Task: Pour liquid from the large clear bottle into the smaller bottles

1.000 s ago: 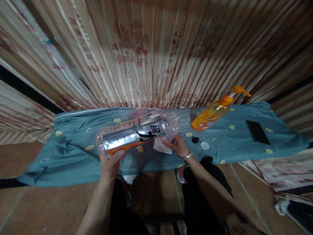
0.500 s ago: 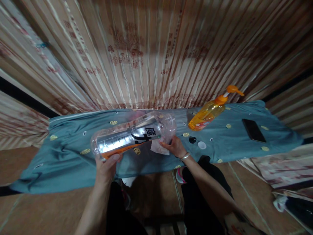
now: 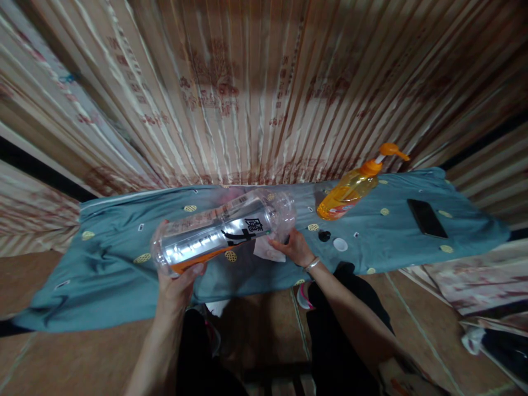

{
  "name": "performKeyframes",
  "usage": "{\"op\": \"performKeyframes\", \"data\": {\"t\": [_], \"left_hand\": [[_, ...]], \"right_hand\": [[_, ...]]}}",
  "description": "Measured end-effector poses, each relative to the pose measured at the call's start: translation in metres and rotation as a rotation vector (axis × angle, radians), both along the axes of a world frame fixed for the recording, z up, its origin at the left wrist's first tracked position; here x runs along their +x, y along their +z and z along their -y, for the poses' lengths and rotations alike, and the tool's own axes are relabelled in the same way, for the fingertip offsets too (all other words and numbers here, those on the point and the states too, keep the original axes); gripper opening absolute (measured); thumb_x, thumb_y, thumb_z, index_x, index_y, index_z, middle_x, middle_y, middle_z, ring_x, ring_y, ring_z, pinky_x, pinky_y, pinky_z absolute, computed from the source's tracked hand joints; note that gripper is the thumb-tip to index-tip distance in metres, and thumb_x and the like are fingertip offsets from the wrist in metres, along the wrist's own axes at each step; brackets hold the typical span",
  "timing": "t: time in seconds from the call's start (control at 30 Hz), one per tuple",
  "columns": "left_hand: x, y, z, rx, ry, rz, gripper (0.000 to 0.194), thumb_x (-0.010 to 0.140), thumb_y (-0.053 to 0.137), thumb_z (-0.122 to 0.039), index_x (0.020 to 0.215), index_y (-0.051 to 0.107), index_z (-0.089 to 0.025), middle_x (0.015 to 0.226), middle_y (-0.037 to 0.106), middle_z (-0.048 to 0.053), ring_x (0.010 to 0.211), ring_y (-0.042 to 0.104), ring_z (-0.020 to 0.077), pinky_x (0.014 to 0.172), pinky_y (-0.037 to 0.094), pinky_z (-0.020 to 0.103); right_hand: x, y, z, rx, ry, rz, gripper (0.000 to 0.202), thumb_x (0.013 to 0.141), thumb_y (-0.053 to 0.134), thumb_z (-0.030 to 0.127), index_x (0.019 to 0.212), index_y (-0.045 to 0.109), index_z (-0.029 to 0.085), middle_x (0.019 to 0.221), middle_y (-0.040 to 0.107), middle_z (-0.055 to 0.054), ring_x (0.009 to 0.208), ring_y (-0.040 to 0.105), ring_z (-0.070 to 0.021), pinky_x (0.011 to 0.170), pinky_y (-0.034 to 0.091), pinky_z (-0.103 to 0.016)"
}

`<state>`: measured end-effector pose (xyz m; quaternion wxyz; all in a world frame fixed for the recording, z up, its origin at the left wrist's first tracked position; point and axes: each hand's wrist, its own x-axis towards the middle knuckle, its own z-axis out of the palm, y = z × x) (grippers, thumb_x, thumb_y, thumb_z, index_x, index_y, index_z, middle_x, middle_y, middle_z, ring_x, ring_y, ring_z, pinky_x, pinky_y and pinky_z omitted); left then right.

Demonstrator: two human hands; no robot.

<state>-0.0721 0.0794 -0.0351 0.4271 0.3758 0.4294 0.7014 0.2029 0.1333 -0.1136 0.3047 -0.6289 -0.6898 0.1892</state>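
A large clear plastic bottle (image 3: 218,234) with a silver label, black characters and an orange strip lies tilted across the middle of the view, above the cloth. At its base end, my left hand (image 3: 178,280) is wrapped around it from below, thumb on the near side. My right hand (image 3: 295,247), with a bracelet at the wrist, is closed at the other, clear end; its far fingers are partly hidden. A white tissue (image 3: 269,251) shows just under that end, beside my right thumb. Whether the thumb pinches it, I cannot tell.
A pump bottle (image 3: 344,195) of orange liquid stands right of the hands. Near it lie a small black cap (image 3: 324,235) and a white disc (image 3: 340,244). Farther right is a phone (image 3: 427,218). Patterned blue-green cloth (image 3: 107,264) covers the narrow table; a pleated curtain (image 3: 247,99) hangs behind.
My left hand and the bottle's base end have shifted slightly down and left. My right hand stays almost where it was.
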Motion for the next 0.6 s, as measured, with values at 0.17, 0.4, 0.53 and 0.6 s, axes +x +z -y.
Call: {"op": "performKeyframes", "data": {"t": [0.17,0.4,0.53,0.6], "left_hand": [[0.0025,0.0077,0.0005,-0.022,0.004,0.037,0.085,0.049,0.089,-0.019,0.129,0.065,-0.029,0.12,0.07,0.01,0.059,0.056,0.0128,0.042,0.046,0.023],[0.0044,0.0087,-0.0003,-0.021,0.0,0.086,0.083,0.048,0.086,-0.016,0.127,0.065,-0.031,0.116,0.071,0.008,0.061,0.058,0.0131,0.042,0.046,0.021],[0.0017,0.0038,-0.0002,-0.035,0.0,0.126,0.081,0.05,0.087,-0.015,0.126,0.065,-0.03,0.108,0.072,0.007,0.067,0.061,0.0153,0.047,0.049,0.022],[0.0007,0.0027,0.0002,-0.031,-0.002,0.122,0.079,0.05,0.087,-0.015,0.125,0.065,-0.03,0.107,0.073,0.007,0.067,0.061,0.0153,0.047,0.049,0.022]], "right_hand": [[-0.0001,0.0002,-0.0004,-0.008,0.012,-0.029,0.049,0.077,0.08,0.04,0.113,0.063,0.012,0.101,0.078,-0.014,0.09,0.077,-0.0286,0.081,0.061,-0.035],[-0.0014,-0.0029,-0.0008,0.018,-0.027,-0.007,0.046,0.074,0.082,0.039,0.108,0.063,0.016,0.093,0.079,-0.011,0.081,0.077,-0.0269,0.072,0.061,-0.033],[-0.0017,-0.0029,-0.0015,0.03,-0.039,0.01,0.043,0.073,0.083,0.039,0.104,0.063,0.017,0.089,0.079,-0.01,0.078,0.077,-0.0271,0.068,0.061,-0.032],[-0.0017,-0.0019,-0.0014,0.019,-0.038,0.016,0.045,0.073,0.083,0.039,0.107,0.064,0.017,0.09,0.079,-0.009,0.079,0.077,-0.0273,0.068,0.061,-0.032]]}}
